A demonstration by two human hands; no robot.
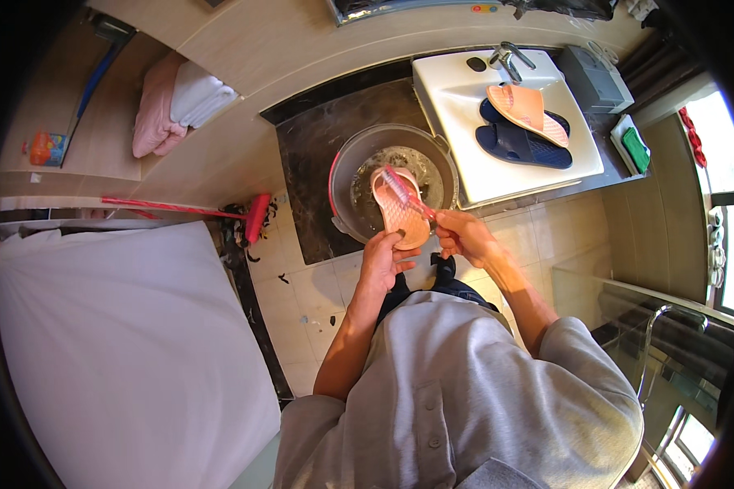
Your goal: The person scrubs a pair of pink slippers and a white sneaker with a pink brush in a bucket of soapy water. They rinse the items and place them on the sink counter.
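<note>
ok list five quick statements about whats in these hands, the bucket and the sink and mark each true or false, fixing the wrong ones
1. The left hand holds a peach slipper over the bucket. True.
2. The brush is in the left hand. False: it is in the right hand.
3. The bucket is dry inside. False: it holds foamy water.
4. A second peach slipper lies on top of the dark blue slippers. True.
5. The dark blue slippers lie on the floor. False: they rest on the white sink.
</note>
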